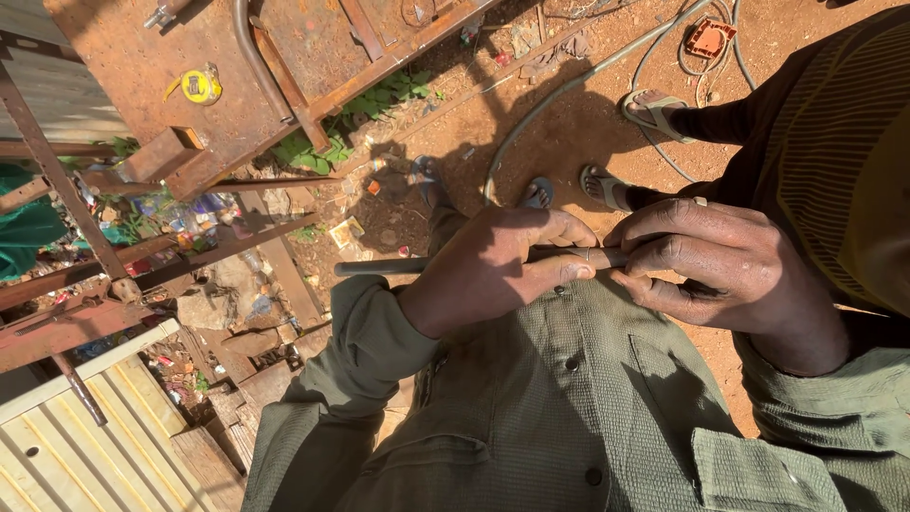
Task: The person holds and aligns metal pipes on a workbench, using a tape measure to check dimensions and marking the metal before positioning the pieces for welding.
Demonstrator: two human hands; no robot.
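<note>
A large rusty steel table fills the upper left, carried on a frame of rusted bars that slope down toward the left edge. Below it, at the lower left corner, a pale corrugated sheet is seen. The rest of the ground is bare red earth, strewn with small scraps of litter beneath the table frame.

Across the earth a grey hose is laid in a long curve from the top right toward the feet. At the right, another person's sandalled feet are planted close beside the work, and that person's dark sleeve crowds in over the right hand. An orange plastic piece lies among loops of cable at the top right. On the tabletop a yellow tape measure is set flat, with a short box section resting near the table's edge.

No open container with visible contents can be made out.

A thin dark metal rod is held level in front of the olive shirt, its free end pointing left. The left hand is wrapped around it, thumb pressed along the shaft. The right hand is curled at the rod's other end, fingertips pinching it just beside the left thumb.
</note>
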